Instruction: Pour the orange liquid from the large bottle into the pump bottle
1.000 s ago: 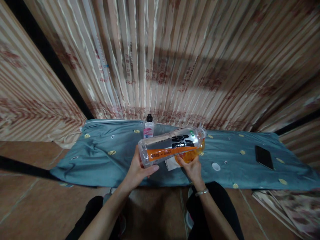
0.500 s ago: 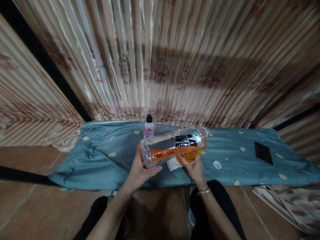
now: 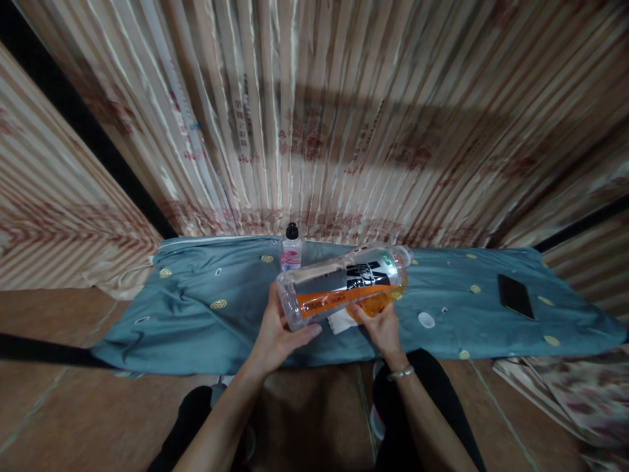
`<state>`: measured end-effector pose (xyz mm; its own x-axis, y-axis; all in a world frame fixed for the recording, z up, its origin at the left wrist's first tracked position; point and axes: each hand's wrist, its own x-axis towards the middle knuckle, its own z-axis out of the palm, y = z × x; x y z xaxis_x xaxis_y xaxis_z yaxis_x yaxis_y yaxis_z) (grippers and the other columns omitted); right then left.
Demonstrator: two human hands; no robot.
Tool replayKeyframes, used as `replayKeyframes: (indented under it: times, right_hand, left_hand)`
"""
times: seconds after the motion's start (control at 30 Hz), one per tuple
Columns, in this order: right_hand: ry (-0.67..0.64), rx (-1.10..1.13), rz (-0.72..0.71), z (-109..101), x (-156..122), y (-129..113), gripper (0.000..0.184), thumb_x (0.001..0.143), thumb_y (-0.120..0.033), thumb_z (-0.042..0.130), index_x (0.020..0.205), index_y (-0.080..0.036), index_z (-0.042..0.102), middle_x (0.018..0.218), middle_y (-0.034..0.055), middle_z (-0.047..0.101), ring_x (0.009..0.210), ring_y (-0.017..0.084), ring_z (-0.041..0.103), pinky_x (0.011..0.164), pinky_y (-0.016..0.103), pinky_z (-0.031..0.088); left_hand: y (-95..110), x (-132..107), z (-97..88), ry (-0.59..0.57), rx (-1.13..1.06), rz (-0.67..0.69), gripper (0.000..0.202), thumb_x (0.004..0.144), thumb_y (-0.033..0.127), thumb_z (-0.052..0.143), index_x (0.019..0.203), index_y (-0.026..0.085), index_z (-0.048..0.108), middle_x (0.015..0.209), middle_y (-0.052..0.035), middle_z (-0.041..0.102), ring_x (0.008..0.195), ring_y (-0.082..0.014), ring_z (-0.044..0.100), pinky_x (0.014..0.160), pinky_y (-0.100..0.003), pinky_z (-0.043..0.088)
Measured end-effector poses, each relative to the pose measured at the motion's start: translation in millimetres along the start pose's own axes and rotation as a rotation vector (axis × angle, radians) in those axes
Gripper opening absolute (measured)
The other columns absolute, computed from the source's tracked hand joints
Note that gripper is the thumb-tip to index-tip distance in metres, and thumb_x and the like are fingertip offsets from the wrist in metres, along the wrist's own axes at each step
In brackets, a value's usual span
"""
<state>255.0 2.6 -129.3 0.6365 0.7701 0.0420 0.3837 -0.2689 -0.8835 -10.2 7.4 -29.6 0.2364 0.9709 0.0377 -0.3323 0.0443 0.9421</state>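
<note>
My left hand (image 3: 278,334) is closed round the base end of a large clear plastic bottle (image 3: 339,282) with a silver, black and orange label. The bottle lies tilted in the air, its mouth higher and to the right. Under the mouth end, my right hand (image 3: 382,328) grips an amber see-through container (image 3: 376,303); the bottle hides much of it, so its kind is unclear. A white tissue (image 3: 343,321) shows just left of the right hand's fingers. Behind the large bottle stands a small clear bottle (image 3: 291,252) with a black cap and pink label.
A teal patterned cloth (image 3: 196,314) covers the low bench in front of me. On it, to the right, are a small white round cap-like thing (image 3: 426,320) and a dark phone-like slab (image 3: 515,296). A striped, pleated curtain (image 3: 314,131) hangs behind, with black poles (image 3: 88,124) at the sides.
The large bottle has turned slightly in my hands, showing a bit more of its orange label band. Both hands keep their hold. The view has shifted a little.
</note>
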Motion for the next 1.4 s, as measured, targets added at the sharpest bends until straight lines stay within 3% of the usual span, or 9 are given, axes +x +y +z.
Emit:
replayKeyframes:
  times: [0.1, 0.23, 0.33, 0.5, 0.6, 0.73, 0.97, 1.4]
  right_hand:
    - [0.002, -0.035, 0.002, -1.0, 0.4, 0.3, 0.086, 0.060, -0.073, 0.087, 0.124, -0.022, 0.062, 0.107, 0.0145, 0.081, 0.109, 0.046, 0.079, 0.093, 0.056, 0.061]
    - [0.003, -0.068, -0.005, -1.2, 0.1, -0.6, 0.086, 0.062, -0.074, 0.085, 0.125, -0.021, 0.061, 0.107, 0.0156, 0.082, 0.110, 0.046, 0.079, 0.093, 0.055, 0.062]
    - [0.007, -0.073, 0.017, -0.8, -0.1, -1.8, 0.084, 0.060, -0.071, 0.087, 0.122, -0.021, 0.062, 0.107, 0.0161, 0.083, 0.111, 0.046, 0.080, 0.094, 0.055, 0.062]
    - [-0.008, -0.060, 0.012, -0.4, 0.4, -0.6, 0.083, 0.060, -0.070, 0.086, 0.124, -0.023, 0.061, 0.105, 0.0134, 0.083, 0.112, 0.047, 0.079, 0.095, 0.057, 0.062]
    - [0.000, -0.075, 0.005, 0.3, 0.8, 1.5, 0.080, 0.061, -0.071, 0.085, 0.121, -0.025, 0.061, 0.104, 0.0130, 0.082, 0.110, 0.047, 0.079, 0.093, 0.057, 0.061]
    - [0.013, -0.094, -0.001, 1.0, 0.9, 3.0, 0.082, 0.061, -0.072, 0.085, 0.123, -0.024, 0.062, 0.107, 0.0150, 0.082, 0.111, 0.047, 0.079, 0.093, 0.056, 0.061]
    - [0.007, -0.104, 0.001, 1.3, 0.5, 3.6, 0.086, 0.062, -0.075, 0.083, 0.127, -0.022, 0.060, 0.106, 0.0146, 0.083, 0.110, 0.046, 0.079, 0.094, 0.058, 0.062]
    - [-0.007, -0.099, 0.053, -1.2, -1.5, -4.5, 0.073, 0.062, -0.064, 0.087, 0.117, -0.025, 0.060, 0.103, 0.0118, 0.083, 0.111, 0.046, 0.080, 0.095, 0.055, 0.061]
  left_hand:
    - [-1.3, -0.7, -0.8, 0.008, -0.006, -0.001, 0.087, 0.056, 0.035, 0.110, 0.123, 0.026, 0.056, 0.120, -0.0046, 0.079, 0.104, -0.0289, 0.083, 0.087, -0.038, 0.072]
    - [-2.4, -1.7, -2.9, -0.022, -0.005, -0.022, 0.086, 0.058, 0.036, 0.109, 0.124, 0.026, 0.055, 0.119, -0.0058, 0.078, 0.097, -0.0277, 0.082, 0.064, -0.027, 0.067]
    - [-2.0, -2.4, -4.0, -0.042, -0.022, -0.011, 0.085, 0.060, 0.034, 0.109, 0.125, 0.026, 0.055, 0.117, -0.0047, 0.078, 0.092, -0.0250, 0.081, 0.060, -0.024, 0.064]
    - [-0.1, -3.8, -4.6, -0.079, -0.070, -0.064, 0.089, 0.056, 0.030, 0.110, 0.123, 0.027, 0.051, 0.107, -0.0001, 0.077, 0.062, -0.0131, 0.069, 0.044, -0.019, 0.053]
    - [0.1, -4.6, -4.9, -0.078, -0.072, -0.058, 0.086, 0.057, 0.028, 0.110, 0.121, 0.027, 0.053, 0.108, -0.0011, 0.078, 0.072, -0.0177, 0.075, 0.051, -0.022, 0.059]
    - [-2.6, -4.5, -5.8, -0.043, -0.061, -0.006, 0.081, 0.060, 0.032, 0.109, 0.121, 0.026, 0.056, 0.115, -0.0039, 0.079, 0.099, -0.0277, 0.082, 0.077, -0.034, 0.071]
    - [-8.5, -2.5, -7.1, -0.035, -0.033, 0.052, 0.084, 0.062, 0.036, 0.108, 0.127, 0.026, 0.056, 0.123, -0.0060, 0.078, 0.108, -0.0287, 0.082, 0.092, -0.041, 0.071]
    - [-2.4, -3.1, -7.3, -0.048, -0.046, 0.025, 0.087, 0.061, 0.034, 0.109, 0.131, 0.026, 0.057, 0.123, -0.0060, 0.079, 0.111, -0.0302, 0.081, 0.096, -0.042, 0.071]
